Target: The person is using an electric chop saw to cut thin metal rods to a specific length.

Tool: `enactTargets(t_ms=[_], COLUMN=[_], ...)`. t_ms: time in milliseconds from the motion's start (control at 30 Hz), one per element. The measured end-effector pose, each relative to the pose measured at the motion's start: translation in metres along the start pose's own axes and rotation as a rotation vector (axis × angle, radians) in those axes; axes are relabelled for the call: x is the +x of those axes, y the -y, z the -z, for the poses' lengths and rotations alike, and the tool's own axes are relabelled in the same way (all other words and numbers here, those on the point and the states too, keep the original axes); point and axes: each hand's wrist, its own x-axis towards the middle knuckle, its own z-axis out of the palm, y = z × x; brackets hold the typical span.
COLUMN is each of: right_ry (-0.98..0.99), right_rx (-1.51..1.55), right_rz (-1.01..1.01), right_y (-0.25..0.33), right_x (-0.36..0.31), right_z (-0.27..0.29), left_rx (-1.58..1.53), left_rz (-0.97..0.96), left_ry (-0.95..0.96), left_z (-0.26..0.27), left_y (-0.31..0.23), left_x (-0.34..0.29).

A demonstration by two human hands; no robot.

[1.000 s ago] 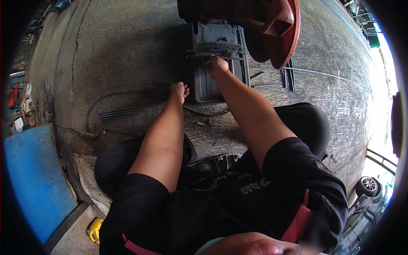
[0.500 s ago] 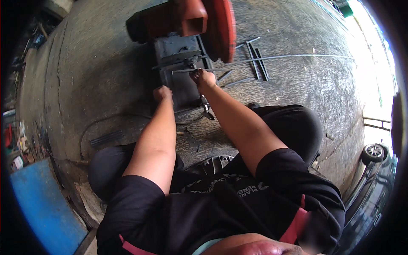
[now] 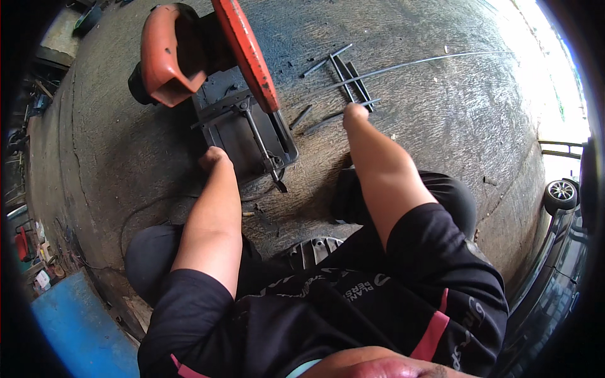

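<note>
Red cut-off saw being flanked by two bare hands, with loose steel lying close by

A red-housed cut-off saw with a large rounded blade guard [image 3: 249,57] is standing on the rough grey concrete floor [image 3: 435,138], its flat, dark metal base [image 3: 233,146] being turned slightly askew toward the person. Along that base, a grey steel clamp screw [image 3: 256,133] is being carried; whether anything is being gripped by it cannot be told. If the clamp were being left loose, a workpiece could be twisted under the wheel.

The left hand [image 3: 215,159] is being held against the base's left edge. Its fingers are being hidden and blurred, so how far they are being closed cannot be told. Should weight be leaned on that edge alone, the base could be skewed further.

To the saw's right, the right hand [image 3: 356,114] is being held at the near end of a group of slim, dark steel bars [image 3: 359,79]. Its fingers are being covered by the hand itself; whether a bar is being grasped cannot be told. Because the bars are being crossed by a long, thin, pale metal rod [image 3: 435,58], a neighbour could be dragged along if one were pulled carelessly.

Between saw and hand, a short dark metal offcut [image 3: 301,117] is lying where a knuckle could be scraped. Farther left, a thin black cable [image 3: 129,217] is being looped over the floor; it could be snagged if the saw were being shifted.
</note>
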Motion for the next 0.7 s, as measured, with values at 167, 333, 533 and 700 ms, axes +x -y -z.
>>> enactTargets(t_ms=[167,333,533,700], right_ry=[0.083,-0.293,-0.263,-0.297], right_rx=[0.065,0.858,0.847,0.843], right_rz=[-0.125,-0.743,-0.623,-0.651], right_y=[-0.041,-0.056,0.001,0.020], right_x=[0.047,0.030,-0.017,0.002], right_z=[0.021,-0.019,-0.049,-0.034], left_rx=[0.048,0.097,0.141,0.167], left_rz=[-0.081,-0.070,-0.058,-0.060], left_ry=[0.032,-0.031,-0.048,-0.072], left_z=[-0.002,-0.004,-0.006,-0.002], left_y=[0.006,0.009,0.004,0.002], left_x=[0.010,0.018,0.004,0.003])
